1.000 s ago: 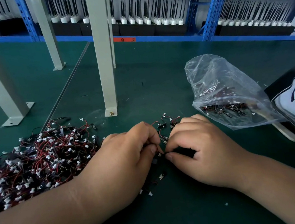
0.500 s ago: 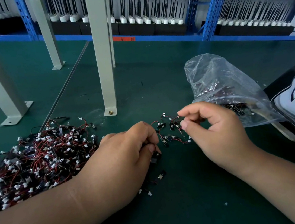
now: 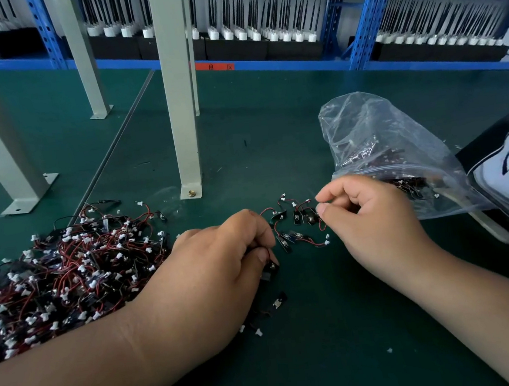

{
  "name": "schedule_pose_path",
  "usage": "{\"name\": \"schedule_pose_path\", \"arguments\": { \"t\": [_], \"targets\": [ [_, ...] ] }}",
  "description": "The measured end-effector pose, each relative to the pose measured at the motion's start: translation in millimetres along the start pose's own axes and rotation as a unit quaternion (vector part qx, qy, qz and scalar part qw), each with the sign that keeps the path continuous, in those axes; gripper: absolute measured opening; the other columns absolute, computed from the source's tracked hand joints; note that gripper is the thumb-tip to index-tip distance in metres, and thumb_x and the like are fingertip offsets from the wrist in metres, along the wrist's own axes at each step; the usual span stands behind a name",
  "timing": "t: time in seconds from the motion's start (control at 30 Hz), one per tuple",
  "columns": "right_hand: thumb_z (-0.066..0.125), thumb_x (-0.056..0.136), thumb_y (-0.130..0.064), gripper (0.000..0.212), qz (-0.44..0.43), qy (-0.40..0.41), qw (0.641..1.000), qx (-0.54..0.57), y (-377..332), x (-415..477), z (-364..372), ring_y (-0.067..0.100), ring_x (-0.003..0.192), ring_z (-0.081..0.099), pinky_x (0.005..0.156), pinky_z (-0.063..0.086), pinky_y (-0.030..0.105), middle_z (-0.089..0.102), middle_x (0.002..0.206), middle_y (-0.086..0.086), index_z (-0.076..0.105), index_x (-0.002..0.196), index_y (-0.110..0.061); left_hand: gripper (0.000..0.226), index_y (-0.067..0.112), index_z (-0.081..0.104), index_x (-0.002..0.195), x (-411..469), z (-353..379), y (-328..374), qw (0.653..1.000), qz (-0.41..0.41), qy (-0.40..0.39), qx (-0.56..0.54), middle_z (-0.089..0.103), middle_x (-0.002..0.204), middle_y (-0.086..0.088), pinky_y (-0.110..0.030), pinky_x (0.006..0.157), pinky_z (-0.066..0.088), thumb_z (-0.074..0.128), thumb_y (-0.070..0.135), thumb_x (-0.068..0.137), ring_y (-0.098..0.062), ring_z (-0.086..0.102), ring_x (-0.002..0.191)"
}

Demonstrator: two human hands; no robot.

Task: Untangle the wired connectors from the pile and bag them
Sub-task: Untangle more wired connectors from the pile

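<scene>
- On the green counter (image 3: 272, 133), at far left, lies the pile (image 3: 66, 277) of wired connectors.
- Left hand (image 3: 217, 270), fingers curled, grips several connectors (image 3: 269, 269).
- Right hand (image 3: 373, 220) pinches a wire of the loose cluster (image 3: 295, 218) beside the bag (image 3: 378, 147).
</scene>
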State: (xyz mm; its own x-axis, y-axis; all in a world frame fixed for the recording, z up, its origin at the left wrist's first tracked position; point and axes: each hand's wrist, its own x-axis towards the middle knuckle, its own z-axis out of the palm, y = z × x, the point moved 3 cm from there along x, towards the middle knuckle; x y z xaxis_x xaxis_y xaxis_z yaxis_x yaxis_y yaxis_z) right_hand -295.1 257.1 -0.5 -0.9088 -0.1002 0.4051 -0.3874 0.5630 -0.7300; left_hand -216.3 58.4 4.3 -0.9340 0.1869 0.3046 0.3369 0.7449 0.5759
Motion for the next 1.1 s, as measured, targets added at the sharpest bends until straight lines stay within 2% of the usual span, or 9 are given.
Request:
{"name": "schedule_pose_path", "arguments": {
  "t": [0.23, 0.4, 0.47, 0.53, 0.6, 0.67, 0.83, 0.97, 1.1],
  "targets": [
    [0.07, 0.087, -0.019, 0.015, -0.022, 0.004, 1.0, -0.003, -2, -1, 0, 0.0, 0.055, 0.057, 0.055, 0.041, 0.008, 0.064, 0.062, -0.013, 0.069, 0.073, -0.024, 0.013, 0.039, 0.048, 0.096, -1, 1, -1, 1.0, 0.0, 0.004, -0.001, 0.064, 0.09, 0.029, -0.016, 0.068, 0.031, 0.053, 0.028, 0.093, 0.005, 0.054, 0.078],
    [0.068, 0.088, -0.011, 0.019, -0.056, 0.009, 0.998, -0.004, -4, -2, 0, 0.004, 0.058, 0.057, 0.055, 0.042, 0.012, 0.064, 0.065, -0.01, 0.069, 0.074, -0.025, 0.009, 0.04, 0.047, 0.096, 0, 1, -1, 1.0, 0.001, 0.005, -0.007, 0.064, 0.086, 0.024, -0.016, 0.066, 0.03, 0.05, 0.034, 0.09, 0.001, 0.055, 0.076],
    [0.067, 0.09, -0.015, 0.015, -0.124, 0.003, 0.992, -0.015, -13, -5, -1, 0.011, 0.063, 0.059, 0.06, 0.047, 0.024, 0.063, 0.066, -0.008, 0.069, 0.076, -0.021, 0.006, 0.038, 0.049, 0.094, -1, 0, -1, 1.0, 0.0, 0.007, -0.006, 0.063, 0.083, 0.022, -0.015, 0.063, 0.029, 0.05, 0.037, 0.088, 0.0, 0.055, 0.073],
    [0.063, 0.092, -0.025, 0.017, -0.233, -0.027, 0.971, -0.043, -24, -11, 0, 0.012, 0.068, 0.059, 0.065, 0.047, 0.036, 0.063, 0.07, -0.008, 0.071, 0.08, -0.015, 0.004, 0.036, 0.051, 0.09, 0, -1, 0, 1.0, 0.003, 0.007, -0.001, 0.061, 0.08, 0.024, -0.014, 0.06, 0.028, 0.05, 0.038, 0.087, 0.001, 0.054, 0.07],
    [0.06, 0.094, -0.04, 0.031, -0.304, -0.079, 0.946, -0.073, -31, -18, 4, 0.016, 0.073, 0.06, 0.07, 0.046, 0.039, 0.064, 0.076, -0.005, 0.073, 0.086, -0.012, 0.008, 0.034, 0.054, 0.086, 0, -2, 2, 1.0, 0.008, 0.007, 0.003, 0.059, 0.079, 0.027, -0.015, 0.06, 0.028, 0.05, 0.041, 0.084, 0.002, 0.054, 0.068],
    [0.058, 0.093, -0.049, 0.041, -0.331, -0.106, 0.933, -0.097, -36, -24, 6, 0.019, 0.074, 0.059, 0.071, 0.044, 0.041, 0.063, 0.077, -0.004, 0.073, 0.087, -0.012, 0.014, 0.033, 0.056, 0.083, 1, -2, 2, 1.0, 0.01, 0.005, 0.001, 0.059, 0.078, 0.026, -0.014, 0.059, 0.028, 0.05, 0.045, 0.082, 0.0, 0.055, 0.069],
    [0.071, 0.089, -0.03, 0.021, -0.35, -0.101, 0.926, -0.099, -35, -26, 8, 0.023, 0.071, 0.058, 0.069, 0.043, 0.043, 0.063, 0.075, 0.0, 0.072, 0.079, -0.011, 0.025, 0.03, 0.059, 0.079, 0, -1, 0, 1.0, 0.013, 0.012, 0.007, 0.06, 0.067, 0.012, -0.013, 0.058, 0.031, 0.048, 0.052, 0.082, -0.007, 0.055, 0.067],
    [0.072, 0.084, -0.015, 0.015, -0.346, -0.081, 0.93, -0.089, -33, -23, 8, 0.022, 0.068, 0.055, 0.066, 0.043, 0.042, 0.06, 0.071, -0.001, 0.067, 0.072, -0.01, 0.019, 0.034, 0.058, 0.085, 0, -2, 0, 1.0, 0.005, 0.016, -0.002, 0.062, 0.076, 0.02, -0.013, 0.06, 0.033, 0.051, 0.051, 0.082, -0.003, 0.058, 0.071],
    [0.068, 0.087, -0.01, 0.019, -0.304, -0.006, 0.952, -0.045, -27, -15, -1, 0.022, 0.066, 0.055, 0.062, 0.044, 0.038, 0.057, 0.068, 0.002, 0.063, 0.069, -0.007, 0.018, 0.039, 0.057, 0.097, 0, -1, 0, 0.999, -0.011, 0.019, -0.025, 0.062, 0.092, 0.033, -0.023, 0.08, 0.044, 0.064, 0.043, 0.081, 0.004, 0.06, 0.085]
  ]
}}
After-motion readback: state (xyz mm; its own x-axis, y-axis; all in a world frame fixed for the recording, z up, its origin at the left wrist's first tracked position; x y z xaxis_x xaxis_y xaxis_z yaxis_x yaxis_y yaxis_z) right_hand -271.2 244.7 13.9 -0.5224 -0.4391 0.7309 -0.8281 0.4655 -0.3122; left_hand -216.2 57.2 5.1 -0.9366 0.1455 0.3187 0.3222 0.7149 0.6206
